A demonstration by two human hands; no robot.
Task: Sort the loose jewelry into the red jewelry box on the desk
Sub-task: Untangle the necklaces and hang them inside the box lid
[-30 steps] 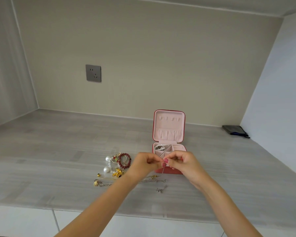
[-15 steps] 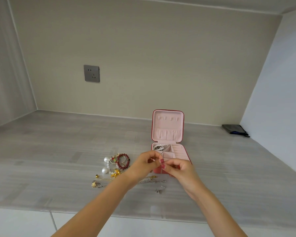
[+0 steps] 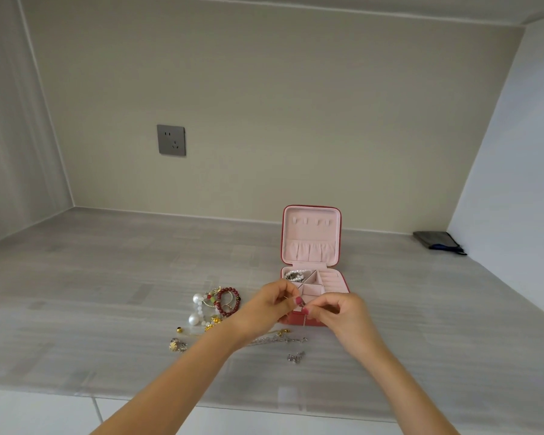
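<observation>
The red jewelry box (image 3: 311, 233) stands open on the grey desk (image 3: 107, 277), lid upright, pink inside, with a pearl piece (image 3: 296, 274) in its back left compartment. In front of the box, my left hand (image 3: 270, 304) and my right hand (image 3: 336, 312) pinch a thin chain (image 3: 304, 321) between fingertips; it hangs down between them. Loose jewelry lies to the left: a dark red bead bracelet (image 3: 228, 301), large pearls (image 3: 197, 309), gold pieces (image 3: 212, 323). A silver chain (image 3: 280, 339) and a small silver piece (image 3: 296, 357) lie under my hands.
A dark pouch (image 3: 437, 241) lies at the back right by the white side wall. A grey wall socket (image 3: 171, 139) is on the back wall. The desk's front edge (image 3: 139, 400) runs below my forearms.
Both hands dropped slightly toward me and the right hand pulled a little apart from the left, still pinching the thin chain. The jewelry on the desk stayed put.
</observation>
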